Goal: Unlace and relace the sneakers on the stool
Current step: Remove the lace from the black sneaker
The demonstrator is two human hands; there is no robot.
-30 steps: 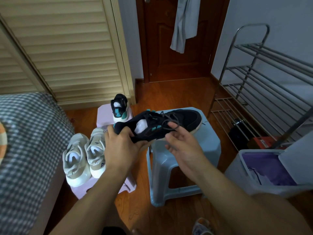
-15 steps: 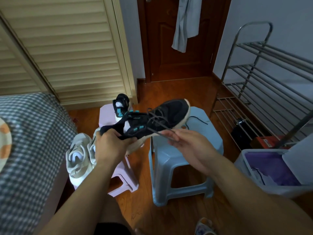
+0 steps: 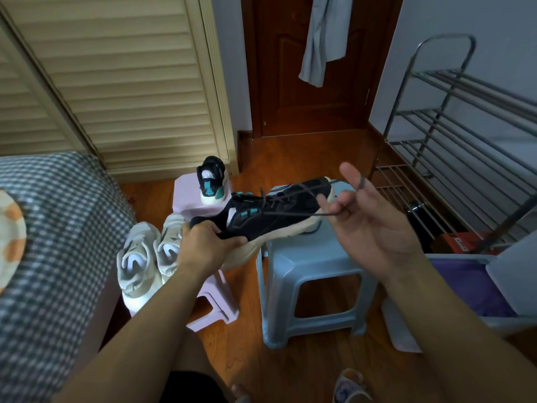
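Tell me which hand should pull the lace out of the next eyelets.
Right. The right hand already has the lace caught in its fingers, drawn taut from the black sneaker. The left hand grips the heel, steadying it above the blue stool.

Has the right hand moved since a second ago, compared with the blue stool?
Yes. The right hand, pinching the dark lace, has drawn up and right, from over the blue stool seat's front toward its right edge.
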